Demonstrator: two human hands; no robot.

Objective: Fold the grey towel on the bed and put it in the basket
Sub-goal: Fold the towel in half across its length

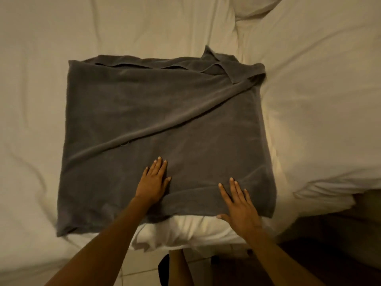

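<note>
The grey towel (pixel 160 112) lies spread on the bed as a rough square, doubled over, with a long diagonal crease and rumpled layers along its far edge. My left hand (pixel 153 180) rests flat on the towel near its front middle, fingers apart. My right hand (pixel 240 205) lies flat at the towel's front right edge, fingers spread and thumb on the hem. Neither hand holds the cloth. No basket is in view.
The bed (pixel 319 120) is covered with a wrinkled white sheet. A pillow (pixel 255 7) sits at the far right. The bed's front edge runs just under my wrists, with tiled floor (pixel 142 271) below and a dark gap at the lower right.
</note>
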